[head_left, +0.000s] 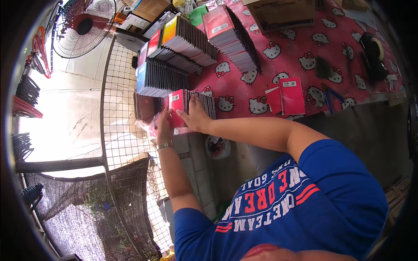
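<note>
At the left front corner of the table, a low stack of spiral notebooks with a red-covered notebook on top lies between my two hands. My left hand holds its near left edge, fingers closed against the side. From the right, my right hand grips the stack by its black spiral side, thumb on the red cover. Just behind stands a pile of blue-covered spiral notebooks. Farther back are a yellow-and-orange-topped pile and a tall red-topped pile.
On the pink patterned tablecloth, an opened red notebook lies near the front edge beside blue-handled pliers. A black tape dispenser sits far right, a cardboard box at the back. Wire grid and a fan border the left.
</note>
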The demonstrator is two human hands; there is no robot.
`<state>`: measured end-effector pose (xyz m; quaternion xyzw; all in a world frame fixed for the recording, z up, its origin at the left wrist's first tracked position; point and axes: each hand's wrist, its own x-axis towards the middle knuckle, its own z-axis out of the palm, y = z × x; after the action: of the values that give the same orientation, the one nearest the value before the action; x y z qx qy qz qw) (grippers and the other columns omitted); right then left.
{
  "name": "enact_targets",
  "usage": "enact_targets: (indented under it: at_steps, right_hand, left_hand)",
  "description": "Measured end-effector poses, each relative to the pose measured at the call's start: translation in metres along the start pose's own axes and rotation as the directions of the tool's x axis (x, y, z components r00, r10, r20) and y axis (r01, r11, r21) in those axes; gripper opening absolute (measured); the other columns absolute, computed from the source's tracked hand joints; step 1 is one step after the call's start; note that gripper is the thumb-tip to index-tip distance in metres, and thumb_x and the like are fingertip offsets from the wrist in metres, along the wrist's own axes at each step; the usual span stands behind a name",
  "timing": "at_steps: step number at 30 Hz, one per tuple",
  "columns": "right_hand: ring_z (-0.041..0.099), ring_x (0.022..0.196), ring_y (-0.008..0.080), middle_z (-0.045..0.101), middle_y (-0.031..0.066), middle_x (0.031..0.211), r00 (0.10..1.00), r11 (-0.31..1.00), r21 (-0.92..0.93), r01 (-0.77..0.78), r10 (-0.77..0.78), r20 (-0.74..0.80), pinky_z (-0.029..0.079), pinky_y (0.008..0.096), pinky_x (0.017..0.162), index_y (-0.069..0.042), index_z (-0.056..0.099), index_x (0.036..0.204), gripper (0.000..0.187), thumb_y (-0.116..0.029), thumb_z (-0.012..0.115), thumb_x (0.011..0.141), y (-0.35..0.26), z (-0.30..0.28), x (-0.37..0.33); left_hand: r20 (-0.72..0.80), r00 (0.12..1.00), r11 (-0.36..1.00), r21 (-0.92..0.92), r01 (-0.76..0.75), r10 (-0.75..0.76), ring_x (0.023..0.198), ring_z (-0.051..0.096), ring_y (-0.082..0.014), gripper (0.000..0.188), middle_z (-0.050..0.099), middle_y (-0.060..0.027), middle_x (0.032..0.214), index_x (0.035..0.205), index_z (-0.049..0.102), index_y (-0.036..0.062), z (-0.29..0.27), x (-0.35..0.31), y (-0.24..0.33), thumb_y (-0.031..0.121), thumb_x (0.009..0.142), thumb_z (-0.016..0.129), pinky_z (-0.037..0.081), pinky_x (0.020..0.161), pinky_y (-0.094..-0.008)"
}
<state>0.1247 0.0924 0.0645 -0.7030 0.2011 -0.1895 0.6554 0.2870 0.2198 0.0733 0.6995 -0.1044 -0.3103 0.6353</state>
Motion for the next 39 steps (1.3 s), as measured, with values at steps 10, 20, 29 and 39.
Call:
enact_targets:
  at_steps: [10,20,29,39]
  right_hand:
    - [0.055,0.106,0.0316,0.057,0.0162,0.114,0.953,0.640,-0.753,0.153,-0.298,-0.060,0.046,0.0442,0.091,0.001,0.058,0.114,0.051,-0.037,0.068,0.082,0.029,-0.194,-0.075]
    - [0.058,0.102,0.0281,0.061,0.0156,0.108,0.998,0.131,-0.990,0.055,-0.005,0.055,0.053,0.0398,0.079,0.004,0.051,0.128,0.062,-0.029,0.069,0.079,0.073,-0.247,-0.131]
    - [0.063,0.095,0.0255,0.062,0.0109,0.099,0.587,0.305,-0.651,0.695,-0.764,0.269,0.056,0.0343,0.077,0.000,0.061,0.109,0.032,0.000,0.058,0.077,-0.080,-0.190,-0.044]
    - [0.058,0.113,0.0262,0.060,0.0100,0.122,0.350,0.065,-0.473,0.879,-0.761,0.546,0.043,0.0379,0.100,-0.010,0.066,0.098,0.019,-0.012,0.058,0.081,-0.008,-0.070,0.078]
  left_hand:
    - [-0.038,0.967,0.940,0.245,-0.237,0.254,0.108,0.056,-0.0147,0.060,0.058,-0.0082,0.127,0.144,0.040,0.0044,0.011,-0.035,0.003,0.022,0.091,0.062,0.044,0.096,-0.0300]
    - [0.163,0.893,0.135,0.961,-0.239,0.420,0.141,0.021,-0.0483,0.102,0.014,-0.0240,0.157,0.154,0.021,0.0225,0.070,-0.056,0.022,0.057,0.072,0.072,0.026,0.112,-0.0531]
    - [0.065,0.921,0.422,0.875,-0.237,0.384,0.139,0.031,-0.0393,0.080,0.031,-0.0231,0.150,0.150,0.031,0.0175,0.039,-0.044,0.028,0.055,0.086,0.061,0.031,0.110,-0.0489]
    - [0.069,0.972,0.902,0.363,-0.235,0.225,0.128,0.044,-0.0260,0.056,0.042,-0.0140,0.146,0.149,0.036,0.0176,0.035,-0.063,0.047,0.042,0.100,0.047,0.038,0.105,-0.0395]
